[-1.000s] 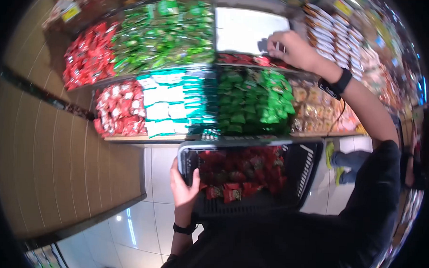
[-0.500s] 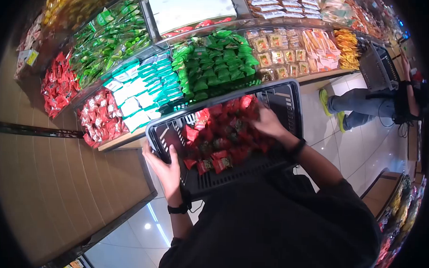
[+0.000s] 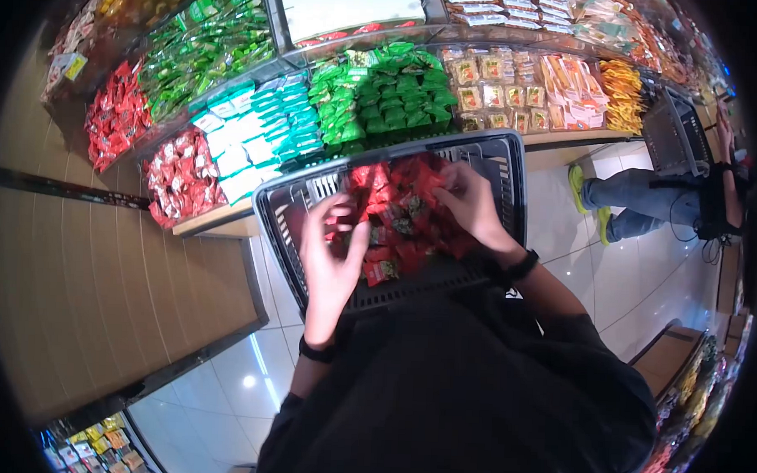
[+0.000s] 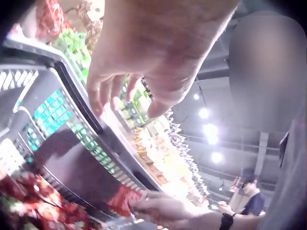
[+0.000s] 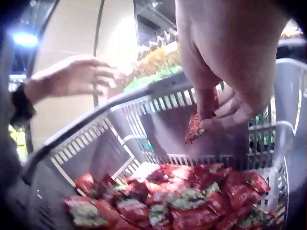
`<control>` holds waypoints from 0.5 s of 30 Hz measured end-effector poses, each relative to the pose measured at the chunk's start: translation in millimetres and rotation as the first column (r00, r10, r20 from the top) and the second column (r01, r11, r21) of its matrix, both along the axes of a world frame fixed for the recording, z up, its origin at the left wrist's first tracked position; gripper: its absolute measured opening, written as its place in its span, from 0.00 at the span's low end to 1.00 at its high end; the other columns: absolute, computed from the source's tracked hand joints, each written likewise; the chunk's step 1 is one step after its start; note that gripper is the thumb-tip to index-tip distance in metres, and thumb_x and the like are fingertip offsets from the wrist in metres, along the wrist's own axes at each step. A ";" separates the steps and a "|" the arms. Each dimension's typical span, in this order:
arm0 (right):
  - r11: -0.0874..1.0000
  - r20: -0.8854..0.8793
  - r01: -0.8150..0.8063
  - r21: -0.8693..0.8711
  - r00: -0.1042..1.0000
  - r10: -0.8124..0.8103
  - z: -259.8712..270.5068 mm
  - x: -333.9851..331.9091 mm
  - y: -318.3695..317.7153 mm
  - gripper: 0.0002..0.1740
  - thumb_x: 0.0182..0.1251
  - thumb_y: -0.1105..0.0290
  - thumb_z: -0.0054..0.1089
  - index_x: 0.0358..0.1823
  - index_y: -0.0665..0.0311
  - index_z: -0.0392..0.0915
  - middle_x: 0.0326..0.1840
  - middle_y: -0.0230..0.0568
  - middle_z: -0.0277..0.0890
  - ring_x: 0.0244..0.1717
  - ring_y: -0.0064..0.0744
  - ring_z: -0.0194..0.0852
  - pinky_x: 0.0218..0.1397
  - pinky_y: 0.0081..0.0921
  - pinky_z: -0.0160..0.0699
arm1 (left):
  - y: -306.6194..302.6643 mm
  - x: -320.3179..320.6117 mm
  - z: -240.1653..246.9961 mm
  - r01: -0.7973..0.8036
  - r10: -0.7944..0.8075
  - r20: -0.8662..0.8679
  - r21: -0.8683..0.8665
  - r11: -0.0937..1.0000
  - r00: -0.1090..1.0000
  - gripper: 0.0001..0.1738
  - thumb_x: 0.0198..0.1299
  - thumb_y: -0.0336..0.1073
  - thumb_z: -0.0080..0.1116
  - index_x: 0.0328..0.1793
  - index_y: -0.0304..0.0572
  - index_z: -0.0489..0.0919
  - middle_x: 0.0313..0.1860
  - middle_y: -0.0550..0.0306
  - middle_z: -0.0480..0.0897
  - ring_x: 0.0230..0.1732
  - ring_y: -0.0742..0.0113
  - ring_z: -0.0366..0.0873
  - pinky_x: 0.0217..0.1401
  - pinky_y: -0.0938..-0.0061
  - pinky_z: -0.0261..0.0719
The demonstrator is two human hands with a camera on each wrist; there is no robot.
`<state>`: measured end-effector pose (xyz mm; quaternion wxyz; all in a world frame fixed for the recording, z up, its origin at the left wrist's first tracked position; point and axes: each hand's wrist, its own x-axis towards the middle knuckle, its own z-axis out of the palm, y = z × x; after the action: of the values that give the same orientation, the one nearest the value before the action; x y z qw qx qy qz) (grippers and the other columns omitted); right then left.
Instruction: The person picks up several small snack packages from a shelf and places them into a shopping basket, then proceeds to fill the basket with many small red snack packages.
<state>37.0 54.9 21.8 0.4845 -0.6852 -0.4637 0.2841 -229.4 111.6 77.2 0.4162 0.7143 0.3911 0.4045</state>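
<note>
A dark plastic basket (image 3: 518, 170) holds a heap of red packets (image 5: 192, 208). Over its right part my right hand (image 3: 473, 208) pinches one small red packet (image 5: 194, 128) between thumb and fingers, above the heap in the right wrist view. My left hand (image 3: 334, 256) hangs over the basket's left side, fingers spread and a little bent, with nothing in them. The left wrist view shows the same left hand (image 4: 144, 57) above the basket rim, its fingertips apart from it.
Beyond the basket, shelf bins hold green packets (image 3: 404, 91), teal packets (image 3: 270, 128), red-and-white packets (image 3: 180, 175) and boxed snacks (image 3: 493, 95). A brown panelled surface (image 3: 118, 302) is at the left. Another person in jeans (image 3: 643, 194) stands at the right beside a second basket (image 3: 672, 134).
The right hand came down from the upper shelf bin to the basket. The left hand let go of the basket's left rim and moved right, over the inside.
</note>
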 end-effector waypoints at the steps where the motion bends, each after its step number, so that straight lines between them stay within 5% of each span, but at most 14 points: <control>1: 0.993 0.130 -0.086 0.080 0.989 0.075 38.9 -9.8 -16.3 0.14 0.59 0.81 0.69 0.46 0.67 0.79 0.44 0.47 0.83 0.39 0.45 0.84 0.43 0.36 0.84 | 1.1 11.5 0.8 0.165 -0.125 0.169 -0.245 0.955 0.978 0.26 0.72 0.29 0.61 0.74 0.33 0.70 0.61 0.46 0.82 0.55 0.58 0.83 0.54 0.70 0.84; 2: 0.972 0.260 -0.179 0.151 0.956 0.136 70.0 -17.3 -27.1 0.14 0.59 0.81 0.68 0.47 0.67 0.79 0.43 0.44 0.82 0.39 0.49 0.83 0.43 0.37 0.84 | 4.2 21.2 4.3 0.351 -0.198 0.359 -0.437 0.828 0.912 0.25 0.76 0.30 0.57 0.75 0.33 0.69 0.56 0.47 0.83 0.50 0.61 0.85 0.51 0.73 0.85; 3: 0.890 0.499 -0.382 0.247 0.838 0.221 78.6 -11.5 -30.9 0.14 0.59 0.79 0.68 0.48 0.66 0.80 0.47 0.45 0.82 0.42 0.49 0.83 0.45 0.37 0.84 | 8.4 27.1 15.5 0.538 -0.209 0.533 -0.595 0.596 0.820 0.25 0.79 0.33 0.53 0.77 0.33 0.67 0.54 0.47 0.84 0.44 0.64 0.86 0.49 0.74 0.85; 4: 0.764 0.712 -0.580 0.283 0.661 0.238 85.9 -5.6 -34.9 0.15 0.59 0.77 0.68 0.48 0.65 0.80 0.50 0.45 0.81 0.45 0.48 0.83 0.47 0.36 0.84 | 6.3 33.8 21.6 0.575 -0.172 0.580 -0.635 0.517 0.796 0.24 0.79 0.34 0.54 0.76 0.33 0.69 0.47 0.51 0.84 0.41 0.70 0.85 0.42 0.75 0.85; 6: 0.712 0.786 -0.657 0.249 0.566 0.247 107.2 -10.4 -44.3 0.15 0.59 0.75 0.66 0.49 0.66 0.80 0.54 0.47 0.81 0.51 0.49 0.82 0.51 0.38 0.84 | 7.4 41.9 27.3 0.524 -0.373 0.372 -0.521 0.674 0.850 0.21 0.77 0.30 0.55 0.73 0.32 0.73 0.40 0.57 0.83 0.38 0.77 0.83 0.36 0.77 0.85; 8: 0.709 0.768 -0.654 0.264 0.587 0.255 113.5 -10.0 -49.7 0.16 0.57 0.78 0.67 0.48 0.68 0.80 0.58 0.48 0.80 0.52 0.50 0.83 0.54 0.39 0.84 | -3.2 48.9 45.4 0.500 -0.341 0.386 -0.461 0.734 0.857 0.21 0.76 0.26 0.57 0.72 0.32 0.75 0.37 0.60 0.81 0.36 0.79 0.82 0.34 0.78 0.84; 9: 0.787 0.702 -0.545 0.288 0.680 0.215 122.7 -12.4 -54.0 0.18 0.56 0.82 0.68 0.50 0.69 0.80 0.56 0.50 0.79 0.51 0.50 0.82 0.52 0.35 0.84 | -7.7 50.9 52.1 0.465 -0.306 0.403 -0.393 0.793 0.863 0.20 0.74 0.23 0.58 0.71 0.32 0.76 0.34 0.62 0.79 0.34 0.81 0.80 0.33 0.79 0.84; 10: 0.856 0.445 -0.297 0.424 0.891 0.088 126.4 -22.6 -55.5 0.14 0.63 0.85 0.67 0.50 0.69 0.80 0.53 0.47 0.79 0.49 0.37 0.82 0.47 0.27 0.82 | -11.0 50.7 54.7 0.473 -0.314 0.406 -0.388 0.791 0.858 0.20 0.74 0.23 0.58 0.71 0.32 0.76 0.34 0.62 0.79 0.34 0.81 0.80 0.33 0.79 0.84; 11: 0.912 0.014 -0.179 0.369 0.982 0.187 131.7 -29.8 -56.1 0.12 0.67 0.83 0.66 0.50 0.68 0.80 0.51 0.45 0.78 0.48 0.31 0.81 0.44 0.24 0.81 | -13.0 49.7 56.9 0.438 -0.281 0.398 -0.390 0.810 0.873 0.22 0.72 0.21 0.59 0.71 0.32 0.76 0.36 0.61 0.81 0.34 0.81 0.80 0.33 0.80 0.84; 12: 0.959 -0.426 -0.103 0.263 0.880 0.212 135.7 -33.5 -55.5 0.09 0.72 0.82 0.66 0.51 0.68 0.80 0.50 0.43 0.78 0.47 0.24 0.79 0.42 0.22 0.80 | -15.3 48.4 58.2 0.400 -0.245 0.389 -0.391 0.829 0.888 0.23 0.71 0.18 0.59 0.71 0.32 0.76 0.37 0.60 0.82 0.33 0.81 0.79 0.33 0.81 0.84; 15: 0.947 -0.370 -0.309 0.087 0.873 0.318 124.1 -30.8 -41.2 0.13 0.74 0.76 0.67 0.56 0.66 0.78 0.51 0.39 0.76 0.47 0.15 0.75 0.41 0.21 0.79 | -18.5 48.9 47.7 0.355 -0.266 0.314 -0.273 0.894 0.911 0.27 0.71 0.21 0.60 0.76 0.33 0.71 0.48 0.51 0.86 0.44 0.71 0.87 0.38 0.80 0.88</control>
<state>6.2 13.6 145.9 0.5210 -0.5269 -0.4697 0.4800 -180.5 93.1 124.9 0.6367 0.6280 0.2721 0.3553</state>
